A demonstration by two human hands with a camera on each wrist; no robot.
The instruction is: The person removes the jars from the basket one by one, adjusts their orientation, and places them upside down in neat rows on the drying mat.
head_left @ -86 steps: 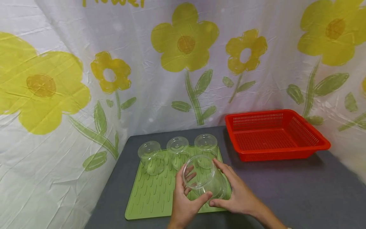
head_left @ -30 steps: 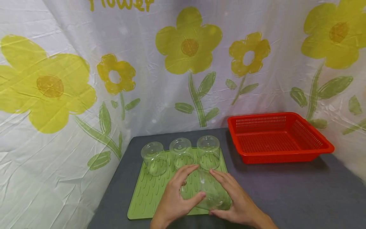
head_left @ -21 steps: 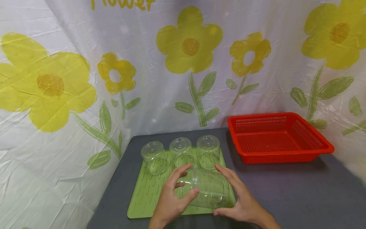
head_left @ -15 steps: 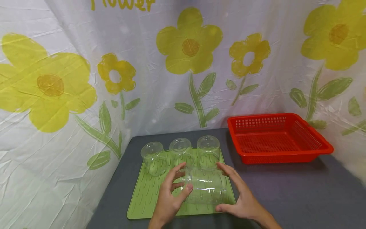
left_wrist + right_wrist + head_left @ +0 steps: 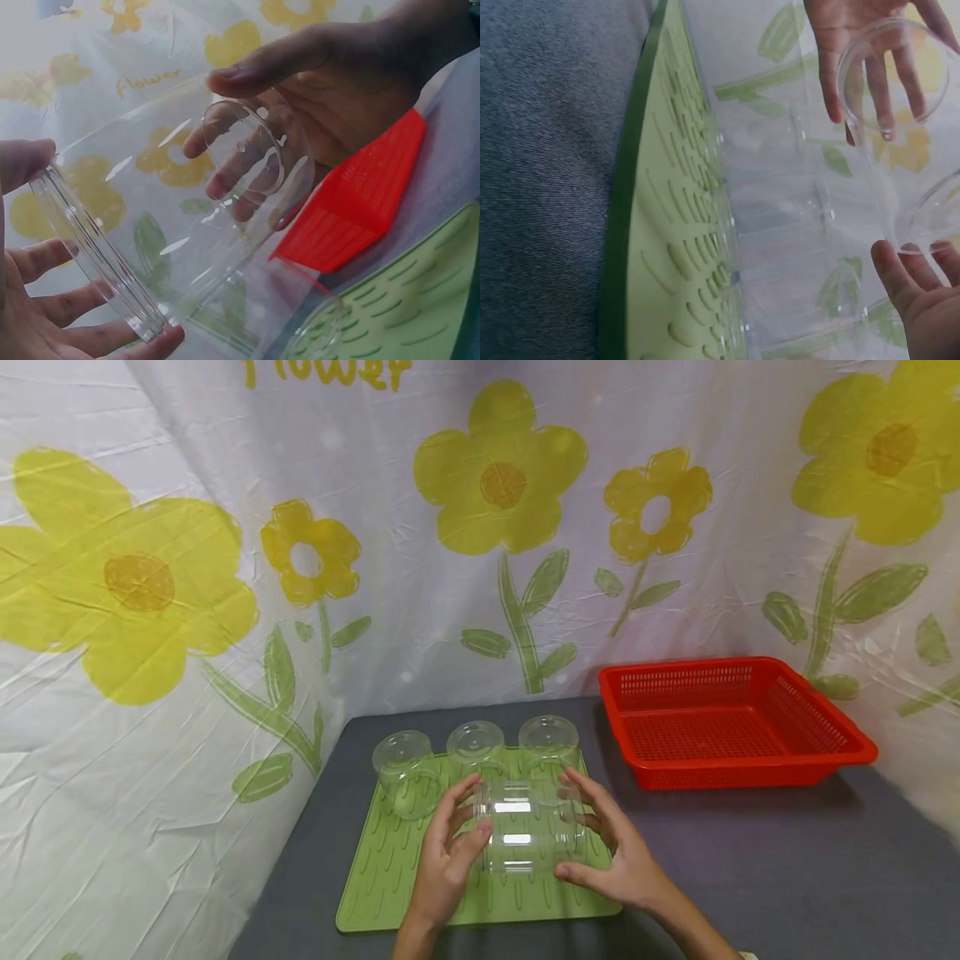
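Note:
A clear, see-through jar (image 5: pixel 525 827) lies sideways in the air above the green mat (image 5: pixel 397 877), its ridged mouth to the left and its base to the right. My left hand (image 5: pixel 444 864) grips the mouth end, thumb in front and fingers behind. At the base end, my right hand (image 5: pixel 622 860) holds the jar between thumb and fingers. The left wrist view shows the ridged rim (image 5: pixel 101 251) between the left thumb and fingers. Behind, three similar clear jars stand bottom-up in a row on the mat: left (image 5: pixel 407 777), middle (image 5: pixel 476 743) and right (image 5: pixel 548 739), partly overlapped by the held one.
A red plastic basket (image 5: pixel 738 772) with slotted sides stands at the back right of the dark grey table (image 5: pixel 757 877). A white curtain (image 5: pixel 390 635) printed with yellow flowers hangs behind and along the left.
The jar has turned from mouth facing up toward the camera to lying level, mouth left. Both hands turned it between them and have lifted it slightly in the last half second.

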